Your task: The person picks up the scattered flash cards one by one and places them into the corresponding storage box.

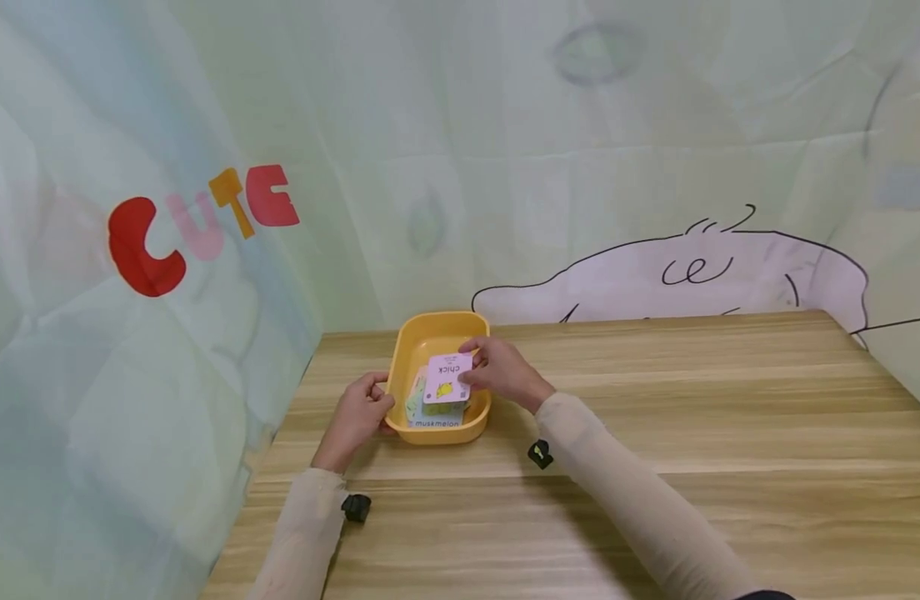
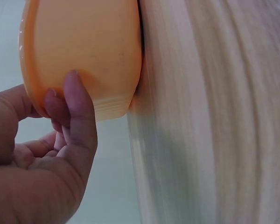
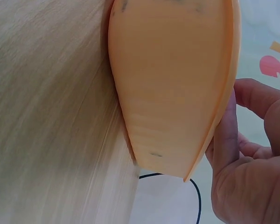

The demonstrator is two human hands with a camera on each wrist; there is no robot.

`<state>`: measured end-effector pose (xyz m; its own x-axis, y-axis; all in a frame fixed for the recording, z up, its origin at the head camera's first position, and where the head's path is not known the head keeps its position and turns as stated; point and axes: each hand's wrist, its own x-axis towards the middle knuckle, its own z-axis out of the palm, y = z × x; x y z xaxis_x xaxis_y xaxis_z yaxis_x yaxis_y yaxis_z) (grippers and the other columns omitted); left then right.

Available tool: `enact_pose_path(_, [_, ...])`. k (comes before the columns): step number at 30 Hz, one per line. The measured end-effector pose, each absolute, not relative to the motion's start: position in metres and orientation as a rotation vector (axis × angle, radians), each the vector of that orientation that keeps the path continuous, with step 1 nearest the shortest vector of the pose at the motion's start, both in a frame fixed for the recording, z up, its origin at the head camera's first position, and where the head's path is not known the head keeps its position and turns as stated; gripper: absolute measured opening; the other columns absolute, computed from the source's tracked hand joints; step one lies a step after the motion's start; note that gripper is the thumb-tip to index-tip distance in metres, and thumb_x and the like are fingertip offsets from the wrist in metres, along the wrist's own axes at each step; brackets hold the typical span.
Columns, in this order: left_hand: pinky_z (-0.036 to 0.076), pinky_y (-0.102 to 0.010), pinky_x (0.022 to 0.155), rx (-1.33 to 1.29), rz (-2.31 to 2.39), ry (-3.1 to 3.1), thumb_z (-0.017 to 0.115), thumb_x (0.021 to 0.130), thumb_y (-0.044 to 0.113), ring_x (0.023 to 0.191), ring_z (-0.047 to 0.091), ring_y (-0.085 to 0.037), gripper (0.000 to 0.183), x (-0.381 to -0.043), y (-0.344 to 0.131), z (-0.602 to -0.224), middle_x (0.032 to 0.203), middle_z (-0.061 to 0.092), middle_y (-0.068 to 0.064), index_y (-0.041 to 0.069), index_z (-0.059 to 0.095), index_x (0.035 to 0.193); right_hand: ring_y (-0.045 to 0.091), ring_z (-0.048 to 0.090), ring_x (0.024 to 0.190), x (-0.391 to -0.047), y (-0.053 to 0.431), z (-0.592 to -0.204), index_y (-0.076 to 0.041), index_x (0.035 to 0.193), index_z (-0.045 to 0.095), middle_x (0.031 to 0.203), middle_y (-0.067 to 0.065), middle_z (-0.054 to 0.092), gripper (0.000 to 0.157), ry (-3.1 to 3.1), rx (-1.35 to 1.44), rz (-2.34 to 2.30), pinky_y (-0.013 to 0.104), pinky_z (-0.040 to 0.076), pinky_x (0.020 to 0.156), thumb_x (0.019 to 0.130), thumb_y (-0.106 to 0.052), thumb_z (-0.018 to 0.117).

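Note:
A yellow-orange plastic bin [image 1: 441, 437] stands on the wooden table, with several picture cards in it. My left hand [image 1: 357, 412] holds its left rim, thumb on the edge and fingers against the outer wall, as the left wrist view shows. With thumb and fingers, my right hand [image 1: 511, 375] pinches the right edge of a pink card [image 1: 439, 377] that reads "chick", upside down in the head view. This card overlaps a card marked "muskmelon" [image 1: 436, 423] inside the bin. In the right wrist view the bin's outer wall [image 3: 168, 84] hides the cards.
The table [image 1: 692, 417] extends far to the right of the bin. Behind it hangs a pale printed cloth [image 1: 430, 125] with cartoon line drawings, and red, pink and orange letters on the left side. A small black device [image 1: 357, 507] sits by the left wrist, another [image 1: 540, 454] by the right.

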<state>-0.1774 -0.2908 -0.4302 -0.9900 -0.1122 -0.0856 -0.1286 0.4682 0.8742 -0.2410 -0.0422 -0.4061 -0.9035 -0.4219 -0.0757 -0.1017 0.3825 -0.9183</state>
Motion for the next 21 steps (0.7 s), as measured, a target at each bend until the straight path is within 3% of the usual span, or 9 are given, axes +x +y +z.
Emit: enact_pose_path(21, [0.062, -0.035, 0.065, -0.200, 1.602, 2.678, 0.054, 0.097, 0.005, 0.073, 0.062, -0.020, 0.045, -0.1768, -0.2920, -0.4309, 0.091, 0.052, -0.010, 0.001, 0.052, 0.142, 0.020, 0.062, 0.088, -0.2380, -0.0423, -0.4083, -0.005, 0.130, 0.063, 0.103, 0.009, 0.061, 0.044, 2.409, -0.493, -1.469, 0.024, 0.058, 0.075, 0.088, -0.011, 0.077])
